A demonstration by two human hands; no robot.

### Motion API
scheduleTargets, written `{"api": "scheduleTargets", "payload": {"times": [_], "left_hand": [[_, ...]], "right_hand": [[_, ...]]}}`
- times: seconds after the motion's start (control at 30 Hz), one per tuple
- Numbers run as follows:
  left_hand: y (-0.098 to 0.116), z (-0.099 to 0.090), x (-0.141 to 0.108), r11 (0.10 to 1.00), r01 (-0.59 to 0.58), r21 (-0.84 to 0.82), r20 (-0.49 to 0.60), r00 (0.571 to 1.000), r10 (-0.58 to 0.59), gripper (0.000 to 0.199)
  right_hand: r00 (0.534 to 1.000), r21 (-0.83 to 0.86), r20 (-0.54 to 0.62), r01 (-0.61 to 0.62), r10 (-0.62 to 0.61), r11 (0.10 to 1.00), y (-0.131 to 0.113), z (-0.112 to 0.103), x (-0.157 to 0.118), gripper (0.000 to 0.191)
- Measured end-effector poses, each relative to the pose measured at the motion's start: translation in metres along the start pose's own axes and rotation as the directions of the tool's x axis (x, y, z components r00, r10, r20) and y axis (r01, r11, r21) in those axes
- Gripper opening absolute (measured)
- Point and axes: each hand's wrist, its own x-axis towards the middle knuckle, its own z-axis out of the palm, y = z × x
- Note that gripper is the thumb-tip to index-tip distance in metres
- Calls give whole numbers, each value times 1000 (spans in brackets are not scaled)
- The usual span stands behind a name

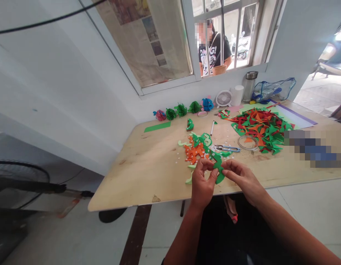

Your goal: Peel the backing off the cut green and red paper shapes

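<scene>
Between my two hands is a curvy green felt cutout [219, 165], raised above the table's near edge. My left hand [203, 180] pinches its left side between thumb and fingers. On the other side, my right hand [243, 178] grips it with thumb and forefinger. Just beyond lie orange felt cutouts [194, 152] dotted with small white bits, and green number-like cutouts [200, 140] beside them. Blue-handled thread snips [227, 148] rest right behind my hands. A small green piece with red and white [189, 124] stands farther back.
A heap of red, orange and green scraps [264, 129] covers the table's right side, with a ring [248, 142] against it. Along the wall stand green paper-like balls [181, 109], a white fan [223, 99] and a bottle [250, 86]. A person [214, 48] is outside the window.
</scene>
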Motion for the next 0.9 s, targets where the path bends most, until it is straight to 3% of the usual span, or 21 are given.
{"api": "scheduleTargets", "payload": {"times": [0.27,0.5,0.77,0.9], "left_hand": [[2,5,-4,985,-98,143,3,995,99,8],[-2,2,-6,998,40,-50,-24,999,-41,13],[4,10,-8,999,13,46,-60,998,-10,8],[3,12,-5,999,27,30,-58,998,-25,10]], "right_hand": [[997,-40,-53,53,-55,998,3,9,5,15],[995,-151,14,101,-100,983,2,6,2,20],[979,-216,-19,192,-201,957,12,3,3,19],[990,-112,0,139,-140,984,10,-3,4,18]]}}
